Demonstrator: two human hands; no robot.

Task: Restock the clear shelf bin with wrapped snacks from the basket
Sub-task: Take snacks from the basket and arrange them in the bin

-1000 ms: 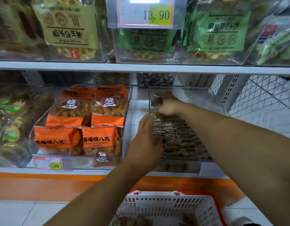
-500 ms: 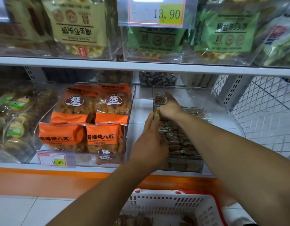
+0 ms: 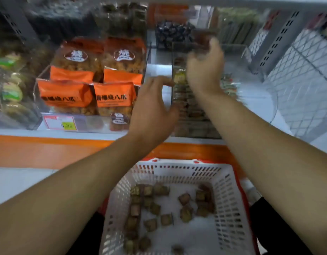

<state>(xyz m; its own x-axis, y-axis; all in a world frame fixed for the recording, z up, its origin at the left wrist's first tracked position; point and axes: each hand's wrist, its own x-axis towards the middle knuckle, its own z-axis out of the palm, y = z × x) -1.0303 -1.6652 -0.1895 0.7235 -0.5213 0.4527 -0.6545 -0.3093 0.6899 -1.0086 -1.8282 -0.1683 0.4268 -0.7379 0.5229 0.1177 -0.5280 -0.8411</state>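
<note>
The clear shelf bin (image 3: 256,105) stands on the lower shelf, with rows of small wrapped snacks (image 3: 183,102) packed along its left side. My left hand (image 3: 151,109) hovers by the bin's left wall, fingers loosely spread and holding nothing. My right hand (image 3: 205,69) is raised over the bin's rear part with its fingers loosely curled. Motion blur hides whether it holds a snack. Below the shelf sits the white basket (image 3: 177,168) with a red rim, and several brown wrapped snacks (image 3: 155,207) lie scattered on its bottom.
To the left of the clear bin is a bin of orange snack bags (image 3: 89,89) with a price tag (image 3: 60,122) on its front. A bin of dark wrapped sweets (image 3: 170,34) sits behind. A white wire mesh panel (image 3: 302,80) closes the right side. The shelf edge (image 3: 48,150) is orange.
The view has tilted down, so the basket's contents now show. My right hand has lifted off the snack rows. My left hand has come away from the bin wall and spread its fingers.
</note>
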